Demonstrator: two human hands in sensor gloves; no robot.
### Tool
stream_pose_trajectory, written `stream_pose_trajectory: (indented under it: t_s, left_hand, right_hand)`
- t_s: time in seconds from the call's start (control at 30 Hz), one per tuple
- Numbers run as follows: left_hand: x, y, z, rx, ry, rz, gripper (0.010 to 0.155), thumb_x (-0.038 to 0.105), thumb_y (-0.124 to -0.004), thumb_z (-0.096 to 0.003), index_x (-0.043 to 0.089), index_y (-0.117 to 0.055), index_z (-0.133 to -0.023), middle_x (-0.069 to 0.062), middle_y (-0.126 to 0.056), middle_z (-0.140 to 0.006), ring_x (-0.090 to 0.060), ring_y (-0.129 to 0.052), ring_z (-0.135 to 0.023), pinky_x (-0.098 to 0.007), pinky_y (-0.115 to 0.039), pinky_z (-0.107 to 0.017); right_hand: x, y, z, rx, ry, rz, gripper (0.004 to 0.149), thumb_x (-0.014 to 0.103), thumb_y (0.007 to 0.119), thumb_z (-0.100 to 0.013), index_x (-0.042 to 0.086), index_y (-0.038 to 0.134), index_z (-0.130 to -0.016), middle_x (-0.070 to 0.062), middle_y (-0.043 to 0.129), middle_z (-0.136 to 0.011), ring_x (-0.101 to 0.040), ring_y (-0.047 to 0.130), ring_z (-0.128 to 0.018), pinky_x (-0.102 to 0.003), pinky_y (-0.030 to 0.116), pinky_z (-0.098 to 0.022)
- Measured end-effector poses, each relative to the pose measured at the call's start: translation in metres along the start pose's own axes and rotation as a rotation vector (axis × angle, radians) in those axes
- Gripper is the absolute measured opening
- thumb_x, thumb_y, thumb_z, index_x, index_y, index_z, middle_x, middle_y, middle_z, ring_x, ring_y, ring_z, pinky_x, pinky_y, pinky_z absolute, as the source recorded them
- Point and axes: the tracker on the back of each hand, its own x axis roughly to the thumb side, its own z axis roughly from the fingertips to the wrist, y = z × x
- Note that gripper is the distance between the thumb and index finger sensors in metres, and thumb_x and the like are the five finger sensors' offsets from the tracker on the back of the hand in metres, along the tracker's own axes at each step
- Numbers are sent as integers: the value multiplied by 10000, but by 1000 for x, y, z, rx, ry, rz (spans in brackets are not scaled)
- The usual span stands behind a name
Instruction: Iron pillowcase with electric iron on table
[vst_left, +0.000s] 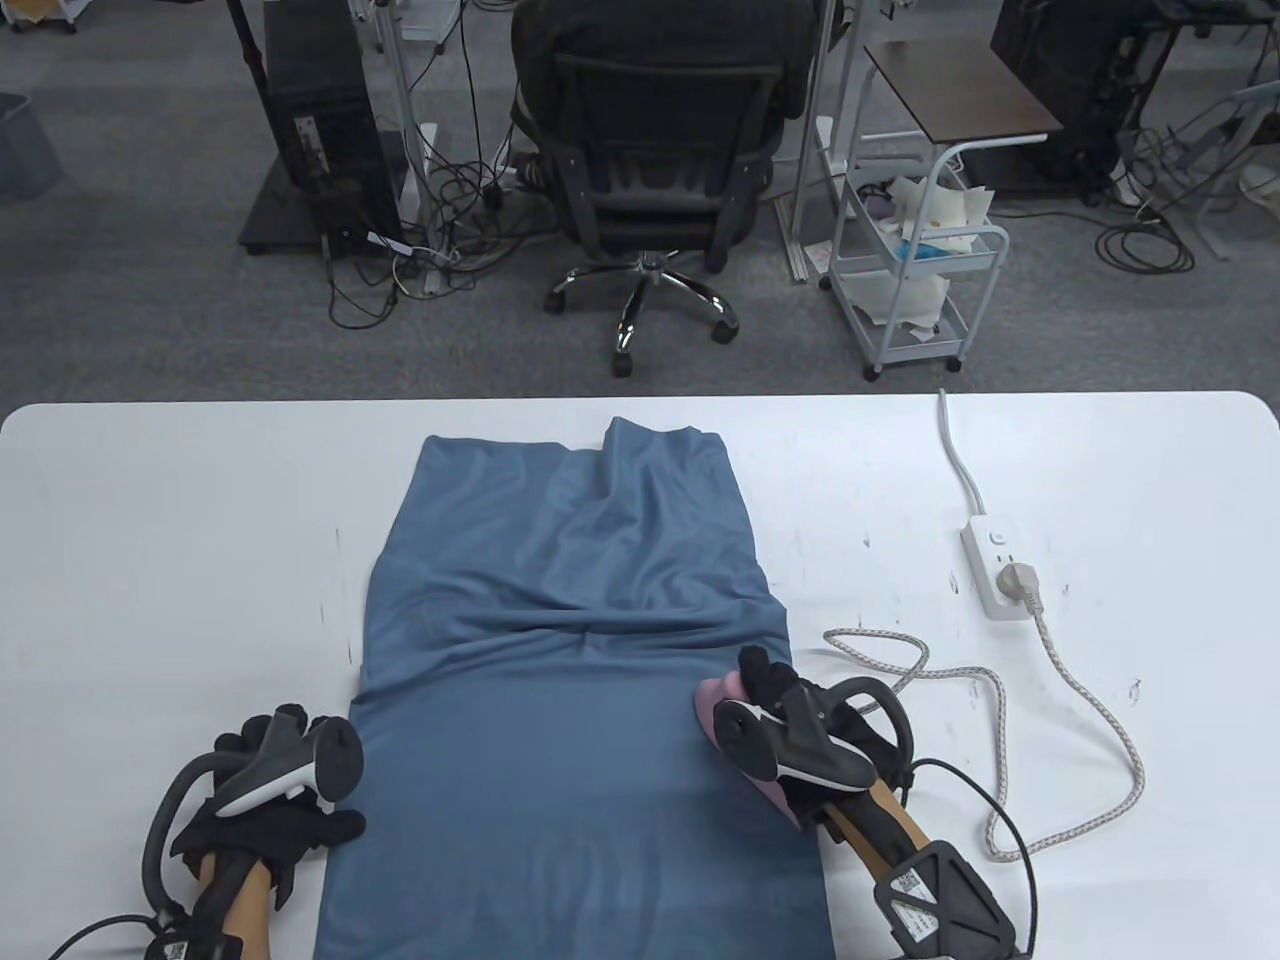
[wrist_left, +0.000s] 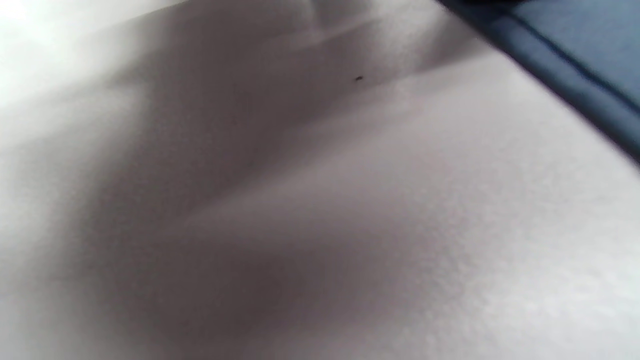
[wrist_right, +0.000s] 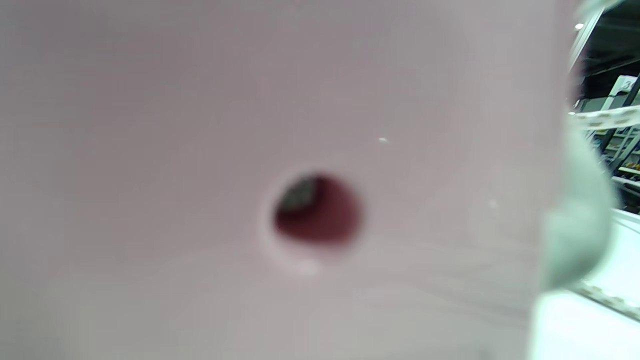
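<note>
Iron (vst_left: 722, 702) on pillowcase (vst_left: 580, 700), right edge

Beyond the white counter (vst_left: 150, 520) lies grey carpet (vst_left: 140, 310). A black office chair (vst_left: 655, 170) on a chrome wheeled base stands at the middle, its back toward the counter, with dark cloth draped over it. To its left a black computer tower (vst_left: 320, 120) sits on a dark floor plate among tangled cables (vst_left: 450, 230). To its right is a white wheeled cart (vst_left: 915, 260) holding papers, next to a small brown-topped side table (vst_left: 960, 90).
</note>
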Motion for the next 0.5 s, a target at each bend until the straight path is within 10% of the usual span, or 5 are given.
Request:
stream_pose_trajectory:
  t_s: [0.5]
  left_hand:
    - [9,10,6,77,-52,-88,963,604,-560,-502,185,80,-1087,-253,130,-1121,-540,-11,-1050,-668,-152,-731]
  right_hand:
    - [-5,-2,2,0,7,63,695,458,502,-561,-63,541,-1020,-72,873,-722,-107,952,-332,-267,875,-259]
